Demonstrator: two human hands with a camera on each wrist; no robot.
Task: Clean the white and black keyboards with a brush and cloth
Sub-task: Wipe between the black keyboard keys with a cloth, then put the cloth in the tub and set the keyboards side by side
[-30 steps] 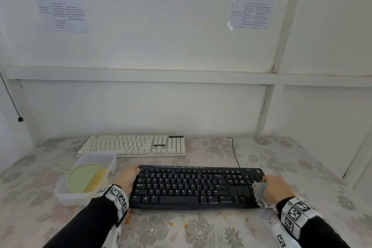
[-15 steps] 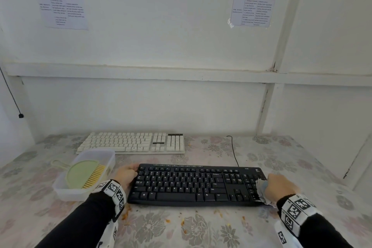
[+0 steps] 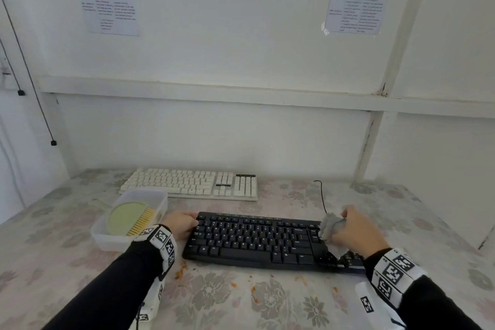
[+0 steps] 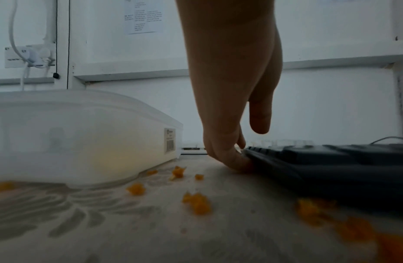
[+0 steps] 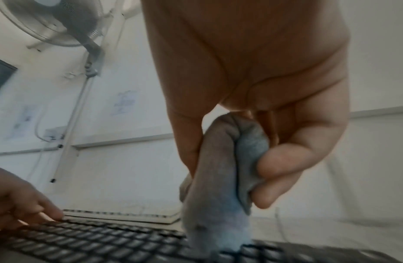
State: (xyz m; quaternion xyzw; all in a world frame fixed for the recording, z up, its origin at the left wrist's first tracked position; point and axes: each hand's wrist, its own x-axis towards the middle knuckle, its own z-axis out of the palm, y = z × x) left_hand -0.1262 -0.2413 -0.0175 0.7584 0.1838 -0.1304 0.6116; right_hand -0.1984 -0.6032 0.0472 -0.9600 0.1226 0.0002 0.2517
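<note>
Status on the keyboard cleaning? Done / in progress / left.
Done: brushing looks finished. The brush lies in the plastic tub, with orange crumbs on the tablecloth. In hand: right hand grips the cloth on the black keyboard; left hand steadies its end. Left: the crumbs; whether the white keyboard is clean, cannot tell.

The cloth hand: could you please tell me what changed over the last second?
The right hand, gripping the cloth, moved from the black keyboard's right edge up toward its far corner. The left hand still steadies the left end; brush unmoved in its container.
</note>
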